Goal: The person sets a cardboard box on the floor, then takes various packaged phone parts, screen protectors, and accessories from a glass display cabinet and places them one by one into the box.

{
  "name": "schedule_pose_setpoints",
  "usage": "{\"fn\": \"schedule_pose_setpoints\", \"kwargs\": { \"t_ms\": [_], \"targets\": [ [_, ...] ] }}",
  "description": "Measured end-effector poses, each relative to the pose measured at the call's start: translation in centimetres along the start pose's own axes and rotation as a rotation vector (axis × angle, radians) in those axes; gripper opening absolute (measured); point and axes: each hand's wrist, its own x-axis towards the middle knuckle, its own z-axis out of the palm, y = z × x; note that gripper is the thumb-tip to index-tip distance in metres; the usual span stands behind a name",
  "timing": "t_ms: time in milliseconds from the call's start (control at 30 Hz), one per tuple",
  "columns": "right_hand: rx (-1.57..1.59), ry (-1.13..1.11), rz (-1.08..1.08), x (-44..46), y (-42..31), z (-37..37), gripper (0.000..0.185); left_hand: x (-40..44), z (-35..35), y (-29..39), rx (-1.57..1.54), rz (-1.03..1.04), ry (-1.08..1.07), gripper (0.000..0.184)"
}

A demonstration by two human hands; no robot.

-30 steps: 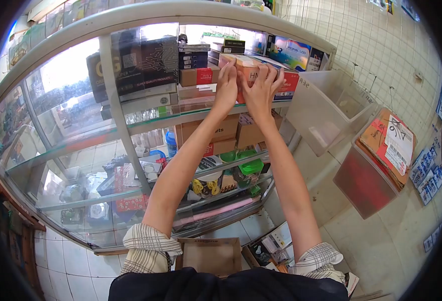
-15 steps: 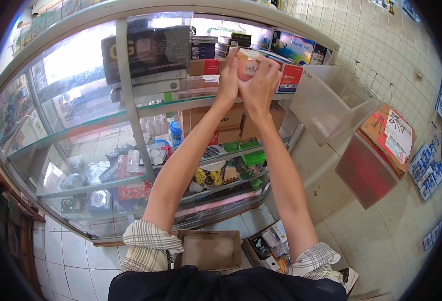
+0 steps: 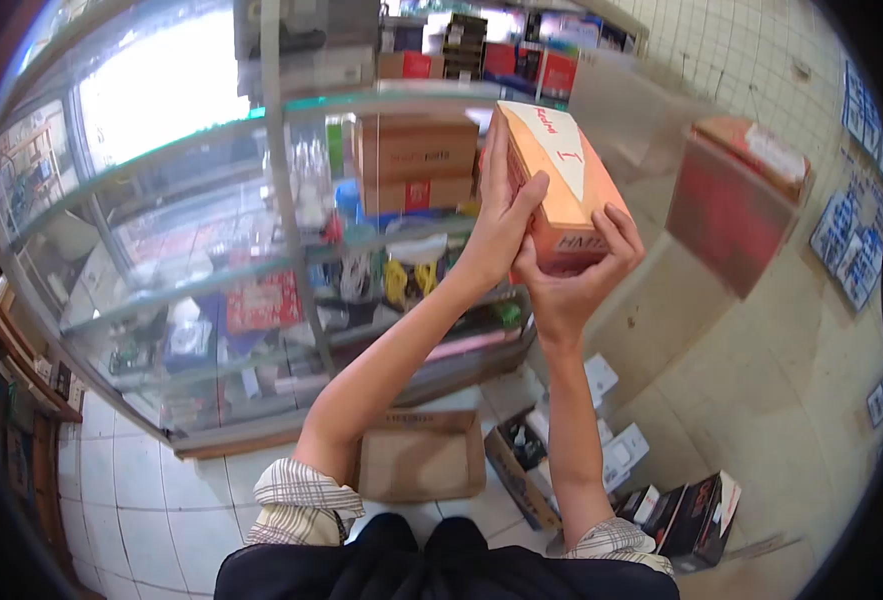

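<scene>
An orange-brown cardboard box is held up in front of the glass cabinet, tilted so that its long face shows. On that face a white paper label has red handwriting reading "Redmi", and black letters starting "HM" mark the near end. My left hand grips the box's left side, thumb on its near edge. Around the lower right end wrap the fingers of my right hand. Both hands are closed on this one box.
The glass cabinet holds cartons and assorted goods. At right are a wall-hung plastic bin and a blurred translucent one. On the floor stand an open cardboard box, a carton of small items and dark boxes.
Both hands have brought the box down and right, away from the upper shelf and nearer to me. Its labelled long face has come into view. My view has tilted downward.
</scene>
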Motion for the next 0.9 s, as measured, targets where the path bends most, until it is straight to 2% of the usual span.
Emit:
{"fn": "schedule_pose_setpoints", "kwargs": {
  "t_ms": [67,100,200,233,300,333,400,433,500,533,600,667,733,767,800,833,900],
  "targets": [
    [-0.017,-0.052,-0.006,-4.2,-1.5,-3.5,0.071,-5.0,0.0,0.5,-0.079,-0.191,0.092,0.080],
    [-0.020,-0.078,-0.032,-6.3,-2.4,-5.4,0.072,-7.9,-0.4,0.5,-0.075,-0.230,0.112,0.080],
    [0.082,-0.219,0.040,-12.7,-4.8,-10.9,0.072,-15.6,-2.0,2.2,-0.197,-0.581,0.265,0.087],
    [0.091,-0.294,0.047,-14.7,-5.5,-12.7,0.072,-18.6,-3.0,2.0,-0.197,-0.719,0.313,0.086],
    [0.137,-0.408,0.125,-18.9,-6.4,-15.1,0.067,-24.9,-4.5,2.2,-0.200,-0.988,0.424,0.069],
    [0.164,-0.517,0.238,-20.4,-7.0,-16.0,0.065,-27.9,-4.7,2.9,-0.203,-1.112,0.476,0.063],
    [0.205,-0.691,0.430,-24.0,-7.0,-17.4,0.065,-34.4,-5.8,1.2,-0.095,-1.152,0.696,0.054],
    [0.212,-0.696,0.443,-25.7,-6.8,-17.7,0.065,-36.4,-6.2,1.2,-0.084,-1.161,0.704,0.054],
    [0.272,-0.947,0.513,-28.6,-6.1,-18.0,0.067,-39.8,-6.9,0.9,0.008,-1.311,0.835,0.052],
    [0.276,-1.075,0.496,-30.3,-5.2,-17.9,0.074,-42.5,-8.0,-1.1,0.012,-1.313,0.838,0.052],
    [0.319,-1.153,0.566,-32.2,-4.0,-17.4,0.077,-47.8,-10.4,-5.6,0.384,-1.246,0.859,0.052],
    [0.370,-1.289,0.626,-35.9,-2.0,-16.7,0.084,-48.7,-11.0,-6.3,0.415,-1.270,0.835,0.052],
    [0.348,-1.334,0.664,-37.7,-1.2,-16.2,0.083,-50.7,-12.2,-8.4,0.442,-1.302,0.811,0.052],
    [0.317,-1.371,0.685,-38.5,-0.7,-16.0,0.083,-52.0,-12.9,-10.2,0.422,-1.252,0.745,0.048],
    [0.312,-1.382,0.703,-39.3,-0.6,-15.9,0.083,-53.1,-13.4,-11.9,0.395,-1.202,0.679,0.045],
    [0.242,-1.333,0.717,-40.0,-0.8,-15.8,0.081,-52.7,-13.1,-12.5,0.391,-1.223,0.680,0.045],
    [0.164,-1.297,0.745,-41.7,-0.7,-15.7,0.079,-52.4,-12.5,-14.1,0.233,-1.327,0.546,0.047]
  ]
}}
